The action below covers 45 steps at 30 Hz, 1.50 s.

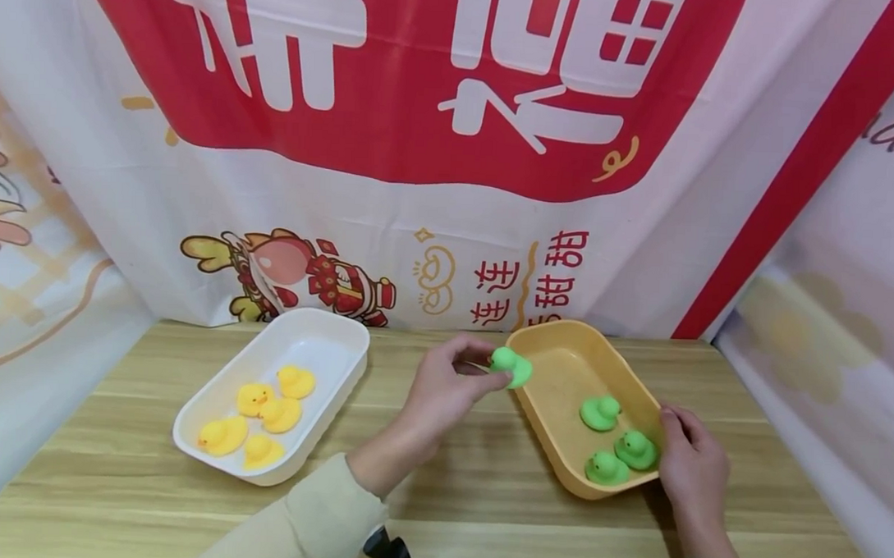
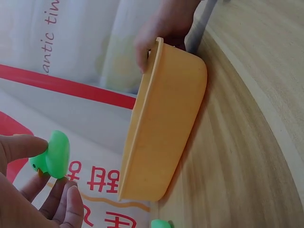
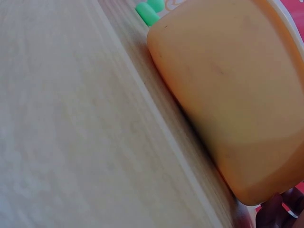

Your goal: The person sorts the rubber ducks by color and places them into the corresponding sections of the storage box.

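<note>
My left hand (image 1: 443, 386) pinches a green toy duck (image 1: 511, 367) between thumb and fingertips, beside the left rim of an orange tray (image 1: 562, 361). The left wrist view shows this duck (image 2: 58, 154) held clear of the table. With its thumb over the rim, my right hand (image 1: 695, 468) grips the tray at its near right side. Inside the tray, at its near end, sit three green ducks, among them one duck (image 1: 600, 413) apart from the other two. Another green object (image 2: 161, 223), mostly cut off, shows low in the left wrist view.
A white tray (image 1: 349, 333) with several yellow ducks (image 1: 223, 435) stands to the left on the wooden table (image 1: 476, 510). Behind the table hangs a red and white printed cloth (image 1: 392, 166), with more cloth at both sides.
</note>
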{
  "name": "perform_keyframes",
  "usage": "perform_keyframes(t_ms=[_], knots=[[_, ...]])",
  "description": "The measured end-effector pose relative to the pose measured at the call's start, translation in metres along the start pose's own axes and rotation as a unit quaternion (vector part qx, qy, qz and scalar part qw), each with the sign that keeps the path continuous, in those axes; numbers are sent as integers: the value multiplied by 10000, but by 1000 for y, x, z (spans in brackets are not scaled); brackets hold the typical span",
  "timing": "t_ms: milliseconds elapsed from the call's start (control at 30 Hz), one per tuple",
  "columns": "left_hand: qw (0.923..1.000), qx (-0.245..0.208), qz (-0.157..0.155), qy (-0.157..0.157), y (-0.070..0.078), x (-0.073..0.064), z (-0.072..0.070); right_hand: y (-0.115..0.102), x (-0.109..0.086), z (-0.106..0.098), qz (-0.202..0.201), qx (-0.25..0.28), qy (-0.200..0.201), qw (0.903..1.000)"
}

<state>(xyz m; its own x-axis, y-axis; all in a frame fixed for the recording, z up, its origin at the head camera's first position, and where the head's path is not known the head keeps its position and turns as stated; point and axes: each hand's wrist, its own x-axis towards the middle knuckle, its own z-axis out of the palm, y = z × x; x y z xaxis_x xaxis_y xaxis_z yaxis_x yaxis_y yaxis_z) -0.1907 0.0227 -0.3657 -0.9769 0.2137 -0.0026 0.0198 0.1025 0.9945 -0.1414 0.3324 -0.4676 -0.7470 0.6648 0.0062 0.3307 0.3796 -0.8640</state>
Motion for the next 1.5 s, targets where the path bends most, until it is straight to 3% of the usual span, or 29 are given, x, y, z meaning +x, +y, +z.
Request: perform_keyframes(t_ms=[400, 600, 833, 1000, 1167, 1400, 1500], knots=[[9995, 31, -319, -37, -17, 8, 9, 2, 3, -2, 30, 18, 116, 9999], [9993, 168, -324, 0, -27, 16, 15, 2, 3, -2, 82, 67, 93, 9999], [9989, 433, -133, -127, -37, 30, 44, 2, 5, -2, 139, 28, 30, 9999], [9933, 1115, 142, -264, -39, 37, 64, 0, 4, -2, 94, 12, 46, 9999], [9768, 2101, 408, 94, -46, 43, 78, -1, 4, -1, 35, 1, 22, 10000], [9335, 3396, 1002, 561, -49, 40, 93, -1, 2, 2, 0, 65, 47, 10000], [9219, 3624, 1229, 603, -47, 38, 95, 0, 3, 2, -31, 140, -99, 9998]])
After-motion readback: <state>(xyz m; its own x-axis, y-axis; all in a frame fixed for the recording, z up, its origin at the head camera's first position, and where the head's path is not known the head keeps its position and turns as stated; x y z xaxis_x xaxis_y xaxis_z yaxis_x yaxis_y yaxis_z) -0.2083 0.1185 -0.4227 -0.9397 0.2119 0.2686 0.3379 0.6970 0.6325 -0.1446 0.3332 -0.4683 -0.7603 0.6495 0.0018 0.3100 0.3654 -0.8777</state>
